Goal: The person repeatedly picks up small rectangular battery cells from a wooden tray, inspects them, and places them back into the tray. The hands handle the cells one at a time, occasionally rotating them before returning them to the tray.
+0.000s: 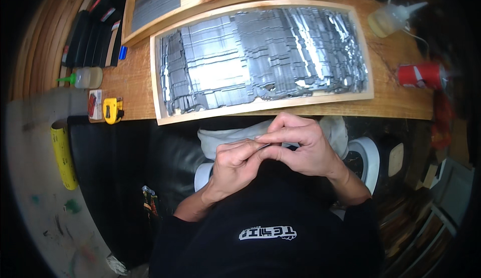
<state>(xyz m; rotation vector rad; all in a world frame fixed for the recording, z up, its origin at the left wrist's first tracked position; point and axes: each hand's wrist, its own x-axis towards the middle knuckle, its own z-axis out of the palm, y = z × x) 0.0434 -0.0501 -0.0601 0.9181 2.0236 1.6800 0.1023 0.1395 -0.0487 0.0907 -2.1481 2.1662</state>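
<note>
My left hand and my right hand meet in front of my body, just below the near edge of the table. Pinched between the fingertips of both is a thin dark piece, mostly covered by my fingers. Beyond them on the table lies a shallow wooden-framed tray, a little tilted to the edge. Rows of thin, shiny dark grey strips fill it, some overlapping and uneven. My fingers are apart from this tray.
Behind stands another wooden frame with a dark grey section. Squeeze bottles flank the tray. A yellow tape measure sits near the left edge, a red can lies at right, and a yellow roll is at far left.
</note>
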